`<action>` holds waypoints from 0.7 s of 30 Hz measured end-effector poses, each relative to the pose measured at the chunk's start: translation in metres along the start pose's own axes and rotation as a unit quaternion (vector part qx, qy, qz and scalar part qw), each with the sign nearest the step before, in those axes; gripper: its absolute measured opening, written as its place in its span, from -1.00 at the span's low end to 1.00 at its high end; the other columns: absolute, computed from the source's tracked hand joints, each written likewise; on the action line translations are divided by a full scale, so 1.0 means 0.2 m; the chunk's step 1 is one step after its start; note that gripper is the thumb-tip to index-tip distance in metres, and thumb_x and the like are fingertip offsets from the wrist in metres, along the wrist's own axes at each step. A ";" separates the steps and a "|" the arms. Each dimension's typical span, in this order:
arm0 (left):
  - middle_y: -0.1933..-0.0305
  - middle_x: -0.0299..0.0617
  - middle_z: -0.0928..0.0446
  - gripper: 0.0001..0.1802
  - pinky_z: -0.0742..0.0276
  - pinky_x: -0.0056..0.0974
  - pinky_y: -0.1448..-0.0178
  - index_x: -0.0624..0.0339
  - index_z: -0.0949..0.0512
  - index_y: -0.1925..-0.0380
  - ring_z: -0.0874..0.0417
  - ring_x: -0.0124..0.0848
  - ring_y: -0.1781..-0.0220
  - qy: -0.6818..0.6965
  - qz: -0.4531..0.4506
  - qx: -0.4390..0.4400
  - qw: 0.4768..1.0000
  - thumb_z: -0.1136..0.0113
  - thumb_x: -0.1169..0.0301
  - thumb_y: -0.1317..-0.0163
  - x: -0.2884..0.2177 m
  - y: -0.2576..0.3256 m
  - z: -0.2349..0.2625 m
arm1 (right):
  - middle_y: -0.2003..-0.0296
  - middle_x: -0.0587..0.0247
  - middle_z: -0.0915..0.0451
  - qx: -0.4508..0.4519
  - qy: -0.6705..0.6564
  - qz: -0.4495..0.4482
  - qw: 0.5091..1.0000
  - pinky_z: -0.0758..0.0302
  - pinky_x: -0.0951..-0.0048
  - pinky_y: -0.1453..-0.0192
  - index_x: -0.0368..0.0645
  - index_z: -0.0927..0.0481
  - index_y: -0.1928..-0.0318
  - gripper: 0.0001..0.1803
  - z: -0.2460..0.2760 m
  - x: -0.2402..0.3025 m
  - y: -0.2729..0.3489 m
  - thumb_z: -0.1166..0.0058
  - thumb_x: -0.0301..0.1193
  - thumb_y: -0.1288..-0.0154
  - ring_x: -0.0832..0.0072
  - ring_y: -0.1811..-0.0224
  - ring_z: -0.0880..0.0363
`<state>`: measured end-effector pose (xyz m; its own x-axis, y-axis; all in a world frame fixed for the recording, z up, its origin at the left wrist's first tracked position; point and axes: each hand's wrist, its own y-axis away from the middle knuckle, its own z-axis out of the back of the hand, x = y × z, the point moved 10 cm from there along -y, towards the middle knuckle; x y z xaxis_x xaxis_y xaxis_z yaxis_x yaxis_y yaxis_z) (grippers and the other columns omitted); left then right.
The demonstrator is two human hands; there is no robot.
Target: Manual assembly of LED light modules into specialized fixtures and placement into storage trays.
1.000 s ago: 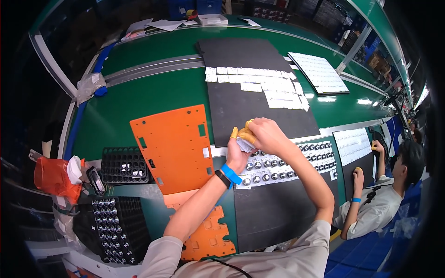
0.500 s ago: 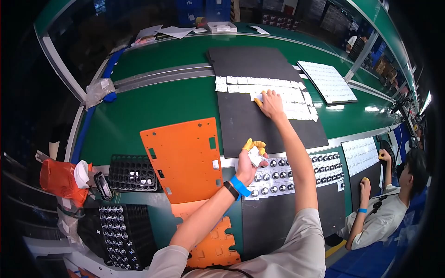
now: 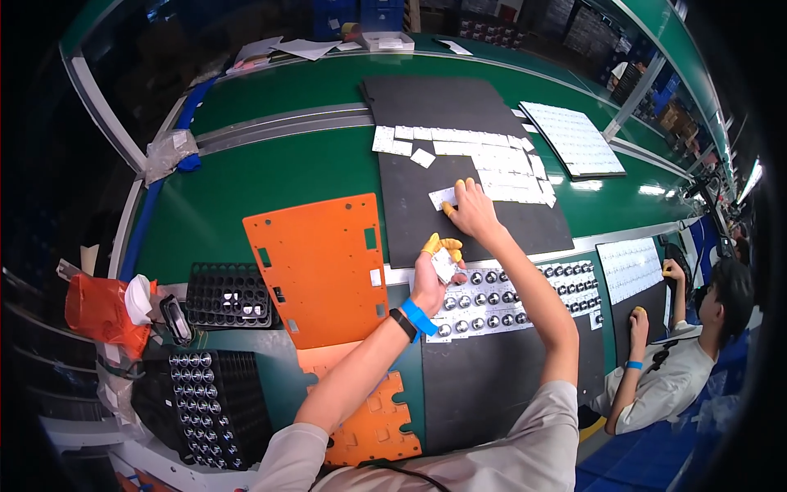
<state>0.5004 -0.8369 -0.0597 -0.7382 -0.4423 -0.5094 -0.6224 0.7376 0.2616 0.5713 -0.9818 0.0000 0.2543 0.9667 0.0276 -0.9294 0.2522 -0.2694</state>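
Observation:
My left hand (image 3: 426,285), in yellow finger cots and with a blue band on its wrist, is closed around several small white square boards (image 3: 443,265). Ahead of it, my right hand (image 3: 477,216) pinches the edge of another white board piece (image 3: 440,199) just over a dark grey sheet (image 3: 410,182). Rows of the same white boards (image 3: 508,174) lie on that sheet, beyond and right of my right hand. One loose square (image 3: 423,157) lies askew by the gap in the rows. Below my right forearm are white boards with round dark lens-like parts (image 3: 479,301).
An orange panel (image 3: 320,275) stands tilted left of my left hand. Black trays (image 3: 225,283) with round pockets lie further left, one (image 3: 197,402) partly filled with shiny round parts. A white board stack (image 3: 574,139) is at the far right. A co-worker (image 3: 693,361) sits at right.
My right hand has drawn back toward me and left, bringing a white piece away from the rows. A loose square now shows askew near the gap. My left hand keeps its boards.

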 end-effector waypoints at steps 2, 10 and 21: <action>0.30 -0.24 -0.62 -0.46 -0.61 -0.15 0.26 0.17 -0.62 0.12 -0.67 -0.30 0.26 -0.001 0.000 0.003 1.000 0.20 -0.04 -0.56 0.00 0.00 -0.01 | 0.01 -0.08 -0.46 0.006 -0.033 -0.002 0.999 -0.62 0.09 -0.06 -0.33 -0.49 -0.10 -0.44 0.07 0.01 0.11 -0.27 -0.16 -0.28 0.03 -0.07 -0.55; 0.32 -0.24 -0.62 -0.46 -0.61 -0.16 0.26 0.15 -0.62 0.14 -0.67 -0.31 0.26 -0.006 -0.005 0.004 1.000 0.16 -0.06 -0.54 -0.01 0.00 -0.01 | 0.06 -0.05 -0.46 0.041 -0.157 0.029 0.986 -0.54 0.10 -0.10 -0.34 -0.50 -0.02 -0.51 0.13 -0.05 0.29 -0.39 -0.31 -0.23 -0.02 -0.04 -0.53; 0.32 -0.25 -0.64 -0.47 -0.63 -0.18 0.28 0.14 -0.63 0.15 -0.68 -0.32 0.28 -0.009 -0.010 0.015 1.000 0.14 -0.06 -0.53 -0.01 0.00 -0.01 | 0.07 -0.03 -0.51 0.035 -0.245 0.012 0.969 -0.57 0.16 -0.08 -0.35 -0.53 -0.08 -0.50 0.17 -0.06 0.29 -0.42 -0.39 -0.20 0.05 0.03 -0.59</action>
<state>0.5022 -0.8374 -0.0577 -0.7209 -0.4473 -0.5293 -0.6286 0.7436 0.2276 0.5052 -0.9770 0.0171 0.0912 0.8719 0.4812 -0.9536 0.2157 -0.2100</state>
